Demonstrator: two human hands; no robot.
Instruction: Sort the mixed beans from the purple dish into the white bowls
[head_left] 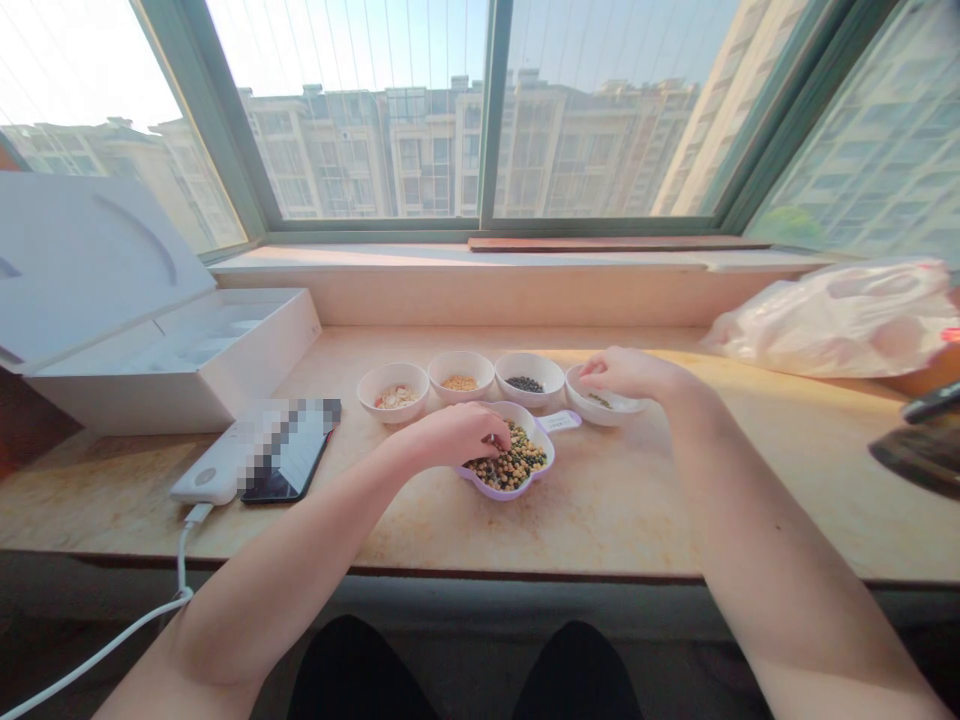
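Observation:
My left hand reaches into a white and lilac handled bowl of mixed beans. Its fingers are curled together at the beans, and what they hold, if anything, is too small to make out. Over the rightmost small white bowl, which has a few small greenish beans at its bottom, hangs my right hand. Its fingertips point down and are pinched together; their contents cannot be seen. Beside it in a row stand white bowls of black beans, yellow beans and pale flat pieces.
An open white box stands at the left. Before it lie a white power bank with a cable and a phone. A plastic bag and a dark object are on the right. A window is behind.

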